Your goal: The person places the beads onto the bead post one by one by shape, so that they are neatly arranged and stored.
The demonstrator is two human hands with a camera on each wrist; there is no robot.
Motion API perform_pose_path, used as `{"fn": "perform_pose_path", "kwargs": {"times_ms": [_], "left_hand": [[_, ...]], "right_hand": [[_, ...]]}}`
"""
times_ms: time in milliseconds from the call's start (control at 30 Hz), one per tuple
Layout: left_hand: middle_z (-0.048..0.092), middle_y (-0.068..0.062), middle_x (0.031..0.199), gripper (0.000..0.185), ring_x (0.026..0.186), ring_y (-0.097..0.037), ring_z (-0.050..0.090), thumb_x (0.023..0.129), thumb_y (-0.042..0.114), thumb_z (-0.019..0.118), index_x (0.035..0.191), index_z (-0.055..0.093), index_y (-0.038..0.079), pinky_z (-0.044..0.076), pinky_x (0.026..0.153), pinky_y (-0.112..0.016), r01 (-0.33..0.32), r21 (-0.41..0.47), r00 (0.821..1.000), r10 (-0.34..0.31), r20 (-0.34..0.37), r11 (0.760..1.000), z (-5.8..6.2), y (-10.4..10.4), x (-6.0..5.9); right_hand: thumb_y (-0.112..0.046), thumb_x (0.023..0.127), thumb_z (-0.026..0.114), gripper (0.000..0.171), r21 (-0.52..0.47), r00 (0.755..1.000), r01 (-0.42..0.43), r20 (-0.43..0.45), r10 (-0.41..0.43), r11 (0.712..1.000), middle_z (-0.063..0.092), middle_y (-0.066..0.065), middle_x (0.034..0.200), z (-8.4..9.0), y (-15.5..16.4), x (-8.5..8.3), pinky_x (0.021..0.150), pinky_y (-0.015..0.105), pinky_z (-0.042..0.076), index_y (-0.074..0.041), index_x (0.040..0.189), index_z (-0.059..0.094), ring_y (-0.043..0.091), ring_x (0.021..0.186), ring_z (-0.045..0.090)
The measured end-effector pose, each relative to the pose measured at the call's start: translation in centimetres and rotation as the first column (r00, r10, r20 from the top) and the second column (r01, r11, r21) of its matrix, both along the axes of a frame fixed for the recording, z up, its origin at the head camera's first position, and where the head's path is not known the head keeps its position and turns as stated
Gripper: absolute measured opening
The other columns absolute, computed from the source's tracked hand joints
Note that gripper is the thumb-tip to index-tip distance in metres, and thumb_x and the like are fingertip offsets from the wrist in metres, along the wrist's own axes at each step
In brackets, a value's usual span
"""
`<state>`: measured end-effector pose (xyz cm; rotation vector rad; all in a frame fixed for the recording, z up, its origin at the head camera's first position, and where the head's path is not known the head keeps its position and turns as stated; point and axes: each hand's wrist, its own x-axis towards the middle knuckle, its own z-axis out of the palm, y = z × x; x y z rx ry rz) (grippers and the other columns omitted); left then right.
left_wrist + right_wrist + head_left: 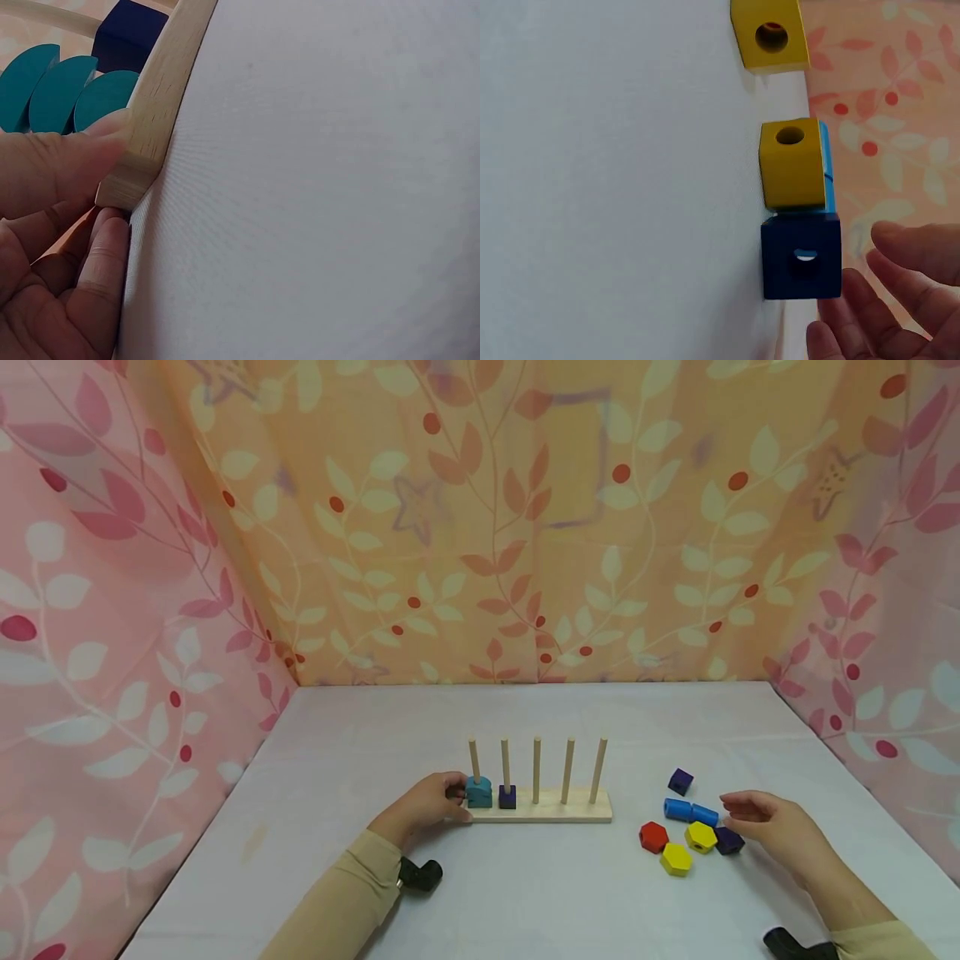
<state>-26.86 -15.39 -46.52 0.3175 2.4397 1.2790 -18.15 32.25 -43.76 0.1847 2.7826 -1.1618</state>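
Observation:
A wooden peg stand (555, 816) with several upright pegs stands mid-table. Teal half-round blocks (479, 792) are stacked on its leftmost peg, and a dark blue cube (507, 797) is on the second. My left hand (420, 806) grips the left end of the base, thumb on the near edge, as the left wrist view also shows. On the right, my right hand (783, 835) hovers with loosely bent fingers beside another dark blue cube (729, 841), holding nothing. That cube has a hole through it and sits close to a yellow hexagonal block (701, 837).
Near the right hand lie a second yellow hexagonal block (677, 860), a red hexagonal block (653, 837), two blue cylinders (678, 810) end to end, and a dark purple-blue cube (681, 782). Patterned curtains (525, 527) enclose the white table (375, 718) at the back and sides.

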Motion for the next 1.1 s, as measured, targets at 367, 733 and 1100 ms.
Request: {"fn": "perform_pose_path", "kwargs": {"times_ms": [367, 733, 1100], "left_hand": [[0.058, -0.001, 0.097, 0.041, 0.091, -0.018, 0.05, 0.068, 0.008, 0.078, 0.105, 0.06, 0.011, 0.041, 0.082, -0.036, -0.005, 0.011, 1.0, 0.005, -0.006, 1.0, -0.11, -0.11, -0.04], [0.057, -0.001, 0.096, 0.042, 0.09, -0.018, 0.05, 0.068, 0.008, 0.078, 0.106, 0.059, 0.01, 0.041, 0.081, -0.035, -0.002, -0.008, 1.0, 0.002, 0.004, 1.0, -0.27, 0.13, 0.1], [0.057, -0.001, 0.096, 0.041, 0.09, -0.018, 0.049, 0.067, 0.008, 0.078, 0.105, 0.06, 0.011, 0.04, 0.082, -0.035, -0.021, -0.007, 1.0, 0.021, 0.011, 1.0, -0.47, 0.05, -0.19]], "right_hand": [[-0.036, 0.077, 0.071, 0.067, -0.01, 0.993, -0.021, 0.117, 0.022, 1.0, 0.058, 0.02, 0.109, -0.82, 0.28, -0.6, 0.077, 0.045, 0.047, 0.004, 0.125, 0.047, 0.028, 0.093, 0.053], [-0.039, 0.07, 0.075, 0.066, 0.009, 0.979, -0.055, 0.197, 0.053, 0.998, 0.061, 0.008, 0.096, -0.62, 0.45, -0.27, 0.072, 0.036, 0.049, 0.005, 0.116, 0.055, 0.02, 0.081, 0.051], [-0.027, 0.079, 0.07, 0.046, 0.045, 0.978, -0.096, 0.188, 0.086, 0.994, 0.06, 0.007, 0.093, -0.43, 0.71, -0.17, 0.069, 0.035, 0.048, 0.002, 0.112, 0.059, 0.02, 0.079, 0.05]]}}
